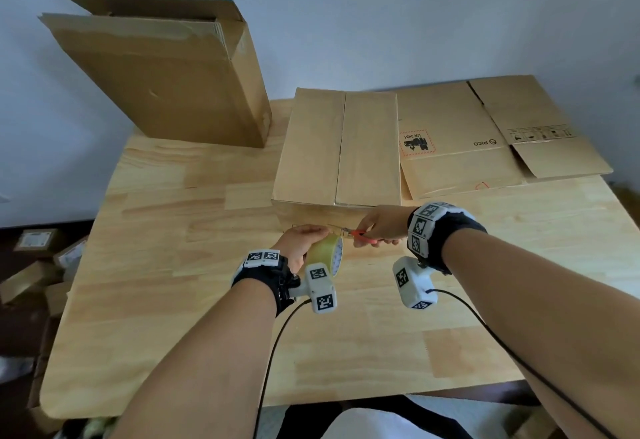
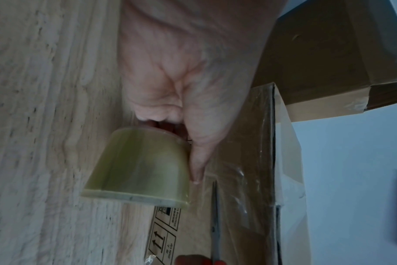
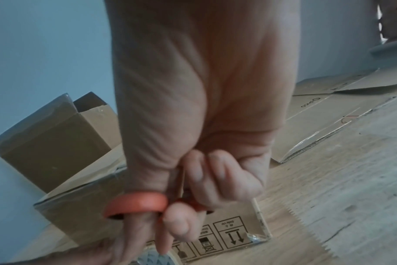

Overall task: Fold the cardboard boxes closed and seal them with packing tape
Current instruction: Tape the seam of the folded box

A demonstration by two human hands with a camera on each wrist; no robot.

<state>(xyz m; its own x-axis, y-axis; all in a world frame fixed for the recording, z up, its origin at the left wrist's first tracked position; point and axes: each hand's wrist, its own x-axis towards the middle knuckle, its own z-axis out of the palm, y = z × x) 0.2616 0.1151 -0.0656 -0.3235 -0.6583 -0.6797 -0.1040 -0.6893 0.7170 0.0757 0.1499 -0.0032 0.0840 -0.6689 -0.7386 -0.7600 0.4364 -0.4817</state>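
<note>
Head view: the left hand (image 1: pixel 301 241) grips the tape roll (image 1: pixel 327 253) low against the near wall of the closed box (image 1: pixel 337 151), probably to keep the strip taut; the right hand (image 1: pixel 381 225) grips red-handled scissors (image 1: pixel 360 233) beside it.
Left wrist view: the scissor blades (image 2: pixel 215 202) lie on the clear tape strip (image 2: pixel 236 179), just beyond the roll, apparently placed for a cut.
Right wrist view: fingers (image 3: pixel 188 220) curl through the scissor loops.
Containers: an open box (image 1: pixel 166 71) stands behind; its contents are hidden. A flattened box (image 1: pixel 485 133) lies beside.

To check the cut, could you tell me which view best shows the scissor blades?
The left wrist view: the grey metal scissor blades lie against the taped box. Head view shows them tiny; right wrist view shows only the handles.
</note>
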